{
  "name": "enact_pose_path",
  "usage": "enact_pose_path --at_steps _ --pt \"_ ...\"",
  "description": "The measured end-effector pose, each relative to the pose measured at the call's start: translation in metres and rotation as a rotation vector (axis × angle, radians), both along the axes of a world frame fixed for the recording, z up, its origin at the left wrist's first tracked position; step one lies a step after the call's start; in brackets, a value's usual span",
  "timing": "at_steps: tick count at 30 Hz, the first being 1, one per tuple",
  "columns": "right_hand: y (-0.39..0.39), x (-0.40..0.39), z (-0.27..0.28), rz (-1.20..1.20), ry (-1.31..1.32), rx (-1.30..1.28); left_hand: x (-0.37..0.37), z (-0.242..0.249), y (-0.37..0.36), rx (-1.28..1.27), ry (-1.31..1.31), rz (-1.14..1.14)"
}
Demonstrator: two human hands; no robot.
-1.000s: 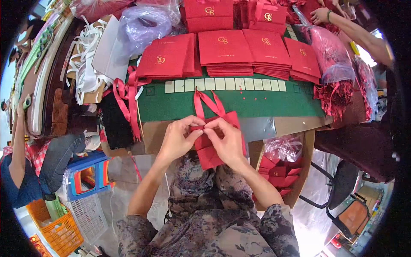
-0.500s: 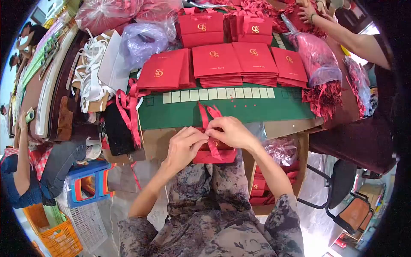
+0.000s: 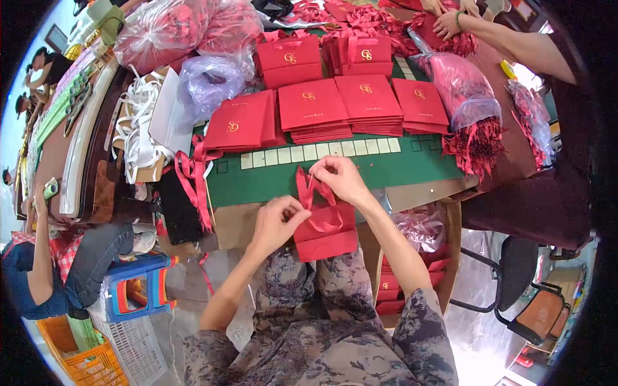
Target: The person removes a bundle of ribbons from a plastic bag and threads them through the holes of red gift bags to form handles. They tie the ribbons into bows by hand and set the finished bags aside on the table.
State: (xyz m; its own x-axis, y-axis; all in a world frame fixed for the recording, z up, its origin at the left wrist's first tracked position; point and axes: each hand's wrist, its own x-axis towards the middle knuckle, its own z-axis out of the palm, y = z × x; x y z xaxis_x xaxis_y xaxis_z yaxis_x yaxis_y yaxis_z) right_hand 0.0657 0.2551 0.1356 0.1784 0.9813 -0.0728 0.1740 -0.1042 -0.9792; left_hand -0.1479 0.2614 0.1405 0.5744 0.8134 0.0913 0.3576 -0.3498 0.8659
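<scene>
A small red paper gift bag (image 3: 326, 243) is in front of me at the table's near edge, over my lap. A red ribbon (image 3: 328, 225) loops across its upper front, and more of it stands up above the bag. With thumb and forefinger, my right hand (image 3: 341, 183) pinches the ribbon above the bag's top edge. Lower, at the bag's left side, my left hand (image 3: 277, 222) is closed in a pinch by the ribbon; the small piece between its fingertips is partly hidden.
Stacks of flat red bags (image 3: 312, 106) line the green mat (image 3: 412, 164), with upright red bags (image 3: 290, 61) behind. White ribbons (image 3: 138, 119) lie at left. A plastic bag of red ribbons (image 3: 467, 96) is at right. Other people's hands (image 3: 449, 24) work at far right.
My hands have moved apart: the right one went up and away, the left one down and slightly left. The bag sits a little lower, with more of its front showing.
</scene>
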Motion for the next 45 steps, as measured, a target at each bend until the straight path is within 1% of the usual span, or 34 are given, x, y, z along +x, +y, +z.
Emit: enact_pose_path --at_steps 1,2,4,5,6,8,10,11,12,13,14,16,18,20,22,23,25,26,28,29,31,35,37,40,41,43,44,45 --pt "-0.001 0.000 -0.001 -0.007 0.000 0.001 0.003 -0.001 0.002 0.037 0.040 0.066" --pt "-0.003 -0.001 -0.001 0.006 -0.025 0.016 0.007 -0.003 0.004 0.037 0.037 0.060" --pt "-0.005 -0.001 0.002 0.022 -0.054 0.028 0.018 -0.002 0.009 0.191 0.049 0.143" --pt "-0.007 0.000 0.005 0.067 -0.064 0.025 0.023 -0.001 0.010 0.173 0.098 0.167" --pt "-0.008 0.000 0.005 0.113 -0.073 0.022 0.027 -0.004 0.014 0.171 0.097 0.168" --pt "-0.007 0.003 0.001 0.094 -0.089 0.060 0.034 -0.015 0.023 0.305 0.153 0.167" --pt "-0.004 0.012 -0.007 -0.100 -0.350 0.131 0.039 -0.019 0.028 0.326 0.127 0.167" --pt "-0.005 0.019 -0.010 -0.153 -0.597 0.159 0.040 -0.020 0.030 0.287 0.168 0.173" --pt "-0.006 0.022 -0.009 -0.152 -0.598 0.159 0.041 -0.020 0.031 0.247 0.210 0.179" --pt "-0.008 0.025 -0.008 -0.120 -0.595 0.062 0.042 -0.022 0.033 0.247 0.157 0.187" --pt "-0.009 0.025 -0.008 -0.088 -0.590 -0.036 0.042 -0.023 0.035 0.246 0.158 0.188" --pt "-0.010 0.019 -0.011 -0.076 -0.572 -0.044 0.043 -0.022 0.037 0.274 0.149 0.166" --pt "-0.009 0.014 -0.020 -0.096 -0.602 0.094 0.046 -0.017 0.038 0.244 0.189 0.174" --pt "-0.008 0.013 -0.028 -0.101 -0.555 0.121 0.048 -0.017 0.041 0.216 0.229 0.184" --pt "-0.009 0.012 -0.025 -0.129 -0.552 0.041 0.051 -0.023 0.044 0.291 0.199 0.152" --pt "-0.011 0.012 -0.023 -0.129 -0.553 0.041 0.053 -0.026 0.044 0.291 0.199 0.153" --pt "-0.015 0.011 -0.022 -0.161 -0.325 0.010 0.057 -0.026 0.043 0.141 0.172 0.196" --pt "-0.016 0.011 -0.023 -0.162 -0.326 0.010 0.058 -0.025 0.042 0.142 0.171 0.196" --pt "-0.017 0.011 -0.029 -0.138 -0.039 0.014 0.059 -0.022 0.040 0.071 0.115 0.203" --pt "-0.017 0.012 -0.032 -0.139 -0.040 0.013 0.060 -0.023 0.039 0.070 0.114 0.201" --pt "-0.015 0.012 -0.036 -0.098 0.112 0.042 0.060 -0.024 0.038 0.043 0.040 0.200" --pt "-0.013 0.010 -0.038 -0.106 0.161 -0.004 0.060 -0.021 0.036 0.043 0.044 0.196" --pt "-0.014 0.010 -0.032 -0.090 0.252 -0.089 0.059 -0.020 0.035 0.053 0.051 0.196" --pt "-0.013 0.010 -0.024 -0.092 0.227 -0.153 0.060 -0.017 0.033 0.042 0.071 0.203" --pt "-0.013 0.010 -0.023 -0.092 0.226 -0.152 0.059 -0.018 0.032 0.043 0.070 0.203" --pt "-0.014 0.010 -0.023 -0.074 0.331 -0.054 0.057 -0.021 0.028 0.084 -0.027 0.193" --pt "-0.015 0.012 -0.023 -0.075 0.331 -0.056 0.054 -0.022 0.023 0.082 -0.027 0.192" --pt "-0.017 0.015 -0.020 -0.098 0.316 -0.063 0.051 -0.018 0.017 0.140 -0.060 0.246"
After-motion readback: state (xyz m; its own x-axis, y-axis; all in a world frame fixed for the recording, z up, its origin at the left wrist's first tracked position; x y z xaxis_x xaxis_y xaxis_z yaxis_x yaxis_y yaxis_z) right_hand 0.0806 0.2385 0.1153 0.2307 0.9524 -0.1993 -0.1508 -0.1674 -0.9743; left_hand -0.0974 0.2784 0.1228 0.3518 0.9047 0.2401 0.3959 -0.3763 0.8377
